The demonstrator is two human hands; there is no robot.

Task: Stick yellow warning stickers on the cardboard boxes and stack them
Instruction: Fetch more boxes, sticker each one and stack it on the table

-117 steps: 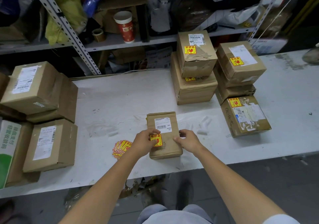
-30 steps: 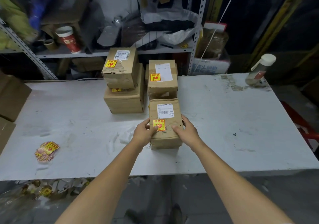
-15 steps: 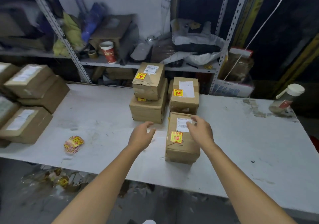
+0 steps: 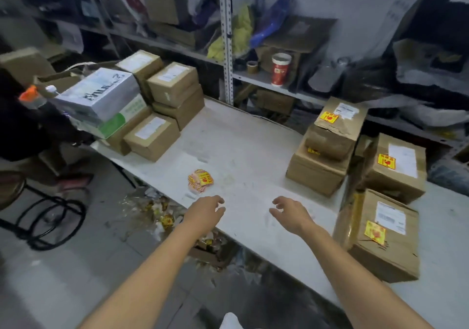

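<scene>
My left hand (image 4: 206,210) and my right hand (image 4: 291,213) hover empty over the white table (image 4: 243,151), fingers apart. A small pile of yellow warning stickers (image 4: 200,179) lies just beyond my left hand. At the right stand stickered cardboard boxes: a near stack (image 4: 378,235), a two-box stack (image 4: 327,146) and another stack (image 4: 396,166) behind. At the far left sit several cardboard boxes (image 4: 152,136) with white labels and no yellow stickers, one (image 4: 173,82) stacked on another.
A silver and green carton (image 4: 101,100) lies on the left boxes. Metal shelving (image 4: 227,37) behind the table holds a red paper cup (image 4: 280,69), tape rolls and bags. Sticker scraps (image 4: 162,214) litter the floor; a black frame (image 4: 45,217) stands at left.
Both hands have let go of the stickered box, which stays on the stack at the right. My view has swung left, and both hands moved left over the table.
</scene>
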